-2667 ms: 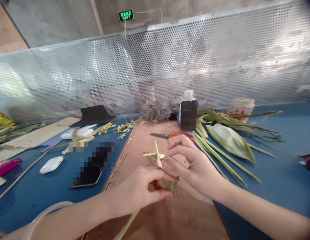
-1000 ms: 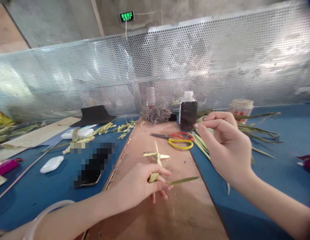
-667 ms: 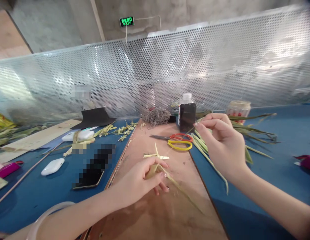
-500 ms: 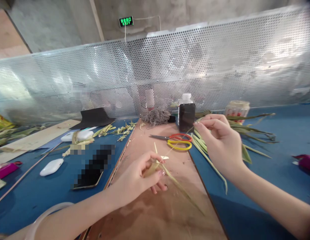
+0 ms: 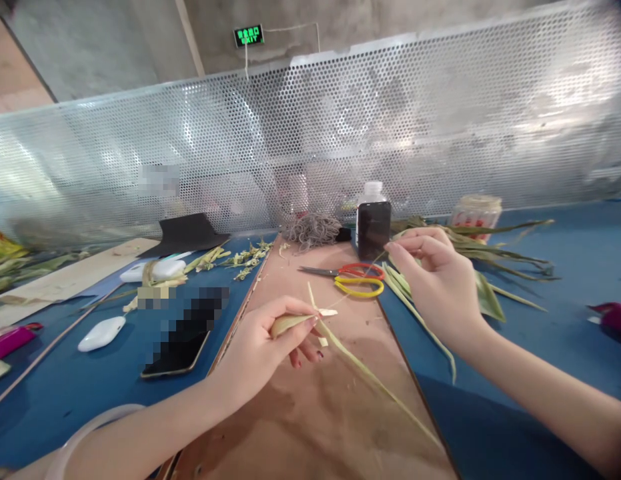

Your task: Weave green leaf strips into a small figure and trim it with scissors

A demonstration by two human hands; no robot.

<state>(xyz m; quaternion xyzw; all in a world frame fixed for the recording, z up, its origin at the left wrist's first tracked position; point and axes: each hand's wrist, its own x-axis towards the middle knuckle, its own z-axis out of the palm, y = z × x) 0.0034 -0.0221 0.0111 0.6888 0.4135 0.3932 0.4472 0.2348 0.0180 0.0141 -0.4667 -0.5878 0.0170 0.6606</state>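
Over the brown board, my left hand [image 5: 270,340] pinches a pale green leaf strip [image 5: 375,381] between thumb and fingertips. The strip is folded near the fingers, and its long tail slants down to the right. My right hand [image 5: 437,287] is raised at the right, thumb and fingers closed on a thin fibre [image 5: 341,303] that stretches toward the left fingertips. How the fibre meets the leaf is too small to make out. Scissors [image 5: 324,272] with red and yellow handles lie between and beyond the hands. Small pale scraps [image 5: 328,312] show just past the left fingertips.
A bottle [image 5: 373,190] with a black phone [image 5: 374,227] against it stands behind the scissors, beside tangled grey cord [image 5: 315,231]. Long leaves [image 5: 490,305] and a jar [image 5: 477,213] are at right. Another phone [image 5: 177,350] and a white case [image 5: 101,333] lie left.
My left hand has shifted slightly left and turned, so the folded leaf shows more clearly. The strip's tail reaches further down to the right. My right hand has barely moved.
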